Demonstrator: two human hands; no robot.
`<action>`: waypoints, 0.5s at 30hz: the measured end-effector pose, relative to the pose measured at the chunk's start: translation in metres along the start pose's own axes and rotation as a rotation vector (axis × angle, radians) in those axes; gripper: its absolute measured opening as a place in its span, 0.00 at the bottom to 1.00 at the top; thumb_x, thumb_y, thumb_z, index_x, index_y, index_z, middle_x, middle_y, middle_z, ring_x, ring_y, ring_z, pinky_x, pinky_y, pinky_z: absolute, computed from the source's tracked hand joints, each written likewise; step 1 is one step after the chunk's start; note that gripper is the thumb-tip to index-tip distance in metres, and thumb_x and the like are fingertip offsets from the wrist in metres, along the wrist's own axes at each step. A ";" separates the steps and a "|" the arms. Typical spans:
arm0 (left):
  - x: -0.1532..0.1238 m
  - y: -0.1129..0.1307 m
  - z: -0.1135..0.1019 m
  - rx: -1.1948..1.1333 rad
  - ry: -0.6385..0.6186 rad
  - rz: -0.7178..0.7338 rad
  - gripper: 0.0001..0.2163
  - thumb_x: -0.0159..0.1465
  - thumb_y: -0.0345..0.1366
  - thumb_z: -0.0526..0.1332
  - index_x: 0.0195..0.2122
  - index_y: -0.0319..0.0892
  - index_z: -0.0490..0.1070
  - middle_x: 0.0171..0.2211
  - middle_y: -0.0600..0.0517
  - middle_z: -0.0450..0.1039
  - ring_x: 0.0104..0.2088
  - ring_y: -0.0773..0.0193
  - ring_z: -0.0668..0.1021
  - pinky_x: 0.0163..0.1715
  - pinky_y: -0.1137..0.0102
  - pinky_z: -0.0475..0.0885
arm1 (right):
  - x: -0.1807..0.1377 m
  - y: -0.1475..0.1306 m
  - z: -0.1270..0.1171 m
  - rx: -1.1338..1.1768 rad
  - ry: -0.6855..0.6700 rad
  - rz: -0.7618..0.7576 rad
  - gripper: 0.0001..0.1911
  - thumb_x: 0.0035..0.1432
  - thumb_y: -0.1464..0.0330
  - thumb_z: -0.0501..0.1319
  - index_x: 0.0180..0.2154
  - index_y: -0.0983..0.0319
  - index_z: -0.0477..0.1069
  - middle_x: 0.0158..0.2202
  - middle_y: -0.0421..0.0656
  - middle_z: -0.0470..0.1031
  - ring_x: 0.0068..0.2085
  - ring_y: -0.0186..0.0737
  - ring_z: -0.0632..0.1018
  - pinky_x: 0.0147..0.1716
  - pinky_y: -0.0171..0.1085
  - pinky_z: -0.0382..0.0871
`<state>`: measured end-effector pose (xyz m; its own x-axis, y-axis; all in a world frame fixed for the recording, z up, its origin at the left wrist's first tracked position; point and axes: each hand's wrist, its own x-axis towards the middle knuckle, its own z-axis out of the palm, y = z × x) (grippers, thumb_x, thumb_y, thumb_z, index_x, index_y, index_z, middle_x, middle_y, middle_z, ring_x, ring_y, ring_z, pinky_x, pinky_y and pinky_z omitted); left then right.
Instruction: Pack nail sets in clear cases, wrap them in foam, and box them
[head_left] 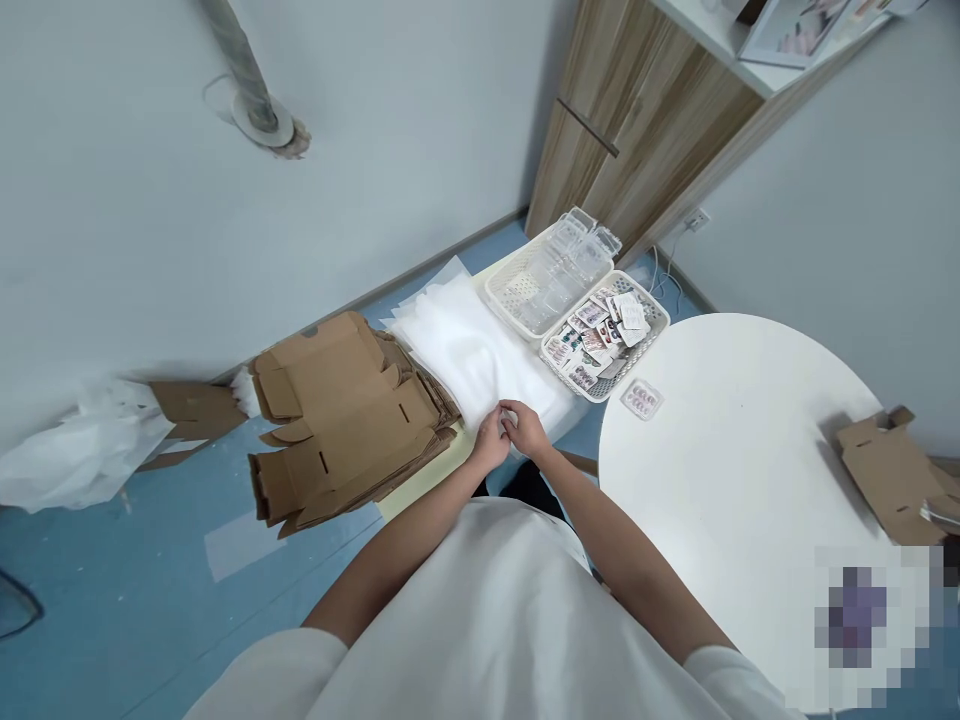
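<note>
My left hand (490, 443) and my right hand (526, 428) meet at the near edge of a stack of white foam sheets (472, 350). Both hands pinch at the top sheet's edge, fingers curled together. The stack lies on a low pale surface. To its left sits a pile of flat brown cardboard box blanks (341, 415).
Two white baskets stand beyond the foam: one with clear plastic cases (547, 275), one with small printed packets (607, 335). A round white table (742, 470) at right carries one small case (642, 399) and a folded cardboard box (892, 475). A wooden cabinet stands behind.
</note>
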<state>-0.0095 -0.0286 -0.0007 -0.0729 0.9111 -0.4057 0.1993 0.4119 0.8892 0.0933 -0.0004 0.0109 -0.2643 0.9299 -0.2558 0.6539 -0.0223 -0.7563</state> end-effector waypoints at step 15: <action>-0.006 0.017 -0.002 -0.569 0.197 -0.307 0.09 0.54 0.35 0.59 0.35 0.40 0.68 0.34 0.50 0.71 0.32 0.67 0.74 0.29 0.73 0.69 | -0.002 -0.030 -0.021 -0.090 0.335 0.156 0.29 0.50 0.58 0.57 0.52 0.62 0.58 0.47 0.49 0.67 0.47 0.45 0.68 0.47 0.47 0.60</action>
<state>-0.0076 -0.0266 0.0170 -0.2318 0.7148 -0.6598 -0.4009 0.5478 0.7343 0.0889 0.0064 0.0472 0.0796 0.9868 -0.1412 0.7318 -0.1541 -0.6639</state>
